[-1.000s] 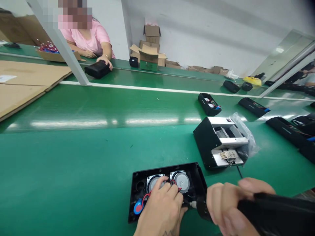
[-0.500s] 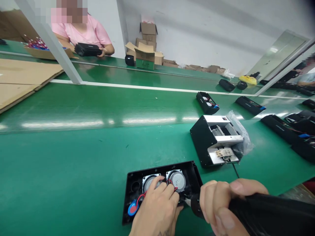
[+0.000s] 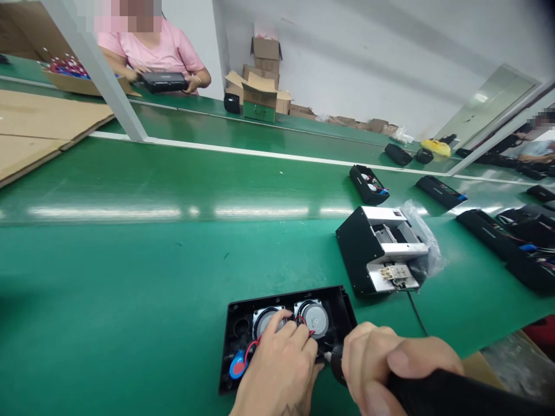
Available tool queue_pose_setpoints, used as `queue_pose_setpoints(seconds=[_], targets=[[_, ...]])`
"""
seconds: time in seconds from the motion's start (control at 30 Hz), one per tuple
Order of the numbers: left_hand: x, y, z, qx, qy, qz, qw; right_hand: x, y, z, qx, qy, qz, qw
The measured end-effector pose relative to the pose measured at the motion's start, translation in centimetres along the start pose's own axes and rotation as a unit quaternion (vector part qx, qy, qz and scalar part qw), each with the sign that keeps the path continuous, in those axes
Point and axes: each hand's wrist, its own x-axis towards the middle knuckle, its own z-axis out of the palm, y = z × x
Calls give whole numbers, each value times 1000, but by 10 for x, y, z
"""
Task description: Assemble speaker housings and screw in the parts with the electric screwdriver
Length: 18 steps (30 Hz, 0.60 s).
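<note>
Head view: resting left hand (image 3: 284, 358) inside open black casing (image 3: 340, 312) on green counter (image 3: 130, 300), with fingers (image 3: 274, 323) half-curled by two speakers (image 3: 315, 320), cannot tell if holding anything; gripping black tool (image 3: 455, 393) in right hand (image 3: 390, 364), fingers wrapped tight, tip at casing's near side; black-and-silver machine (image 3: 359, 248) beyond

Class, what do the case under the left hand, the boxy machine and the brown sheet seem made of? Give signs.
Case: probably plastic, dull black; thin, moulded-looking walls.
Machine: likely metal, silvery and coated black; sharp-edged panels with screw-like dots.
Sheet: apparently cardboard, matt; tan face, straight crease.
</note>
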Motion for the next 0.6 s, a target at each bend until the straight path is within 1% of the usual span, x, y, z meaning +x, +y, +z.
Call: queue_pose_setpoints(seconds=[0.1,0.27,0.37,0.43,0.53,0.6], targets=[[0,0,-4,-2,4,5,1000,5,-1,3,-5,-32,-46,998],[-1,0,-4,-11,4,0,1000,6,-1,9,-9,-22,-60,998],[-3,0,0,-24,2,-6,1000,1,-2,13,-19,4,-50,999],[-5,0,3,-38,-9,-16,999,-4,-4,14,-13,36,-16,999],[-7,-1,6,-55,-36,-44,997,-6,-9,14,35,102,38,993],[-8,-2,7,-66,-50,-53,995,-6,-12,12,72,136,41,987]])
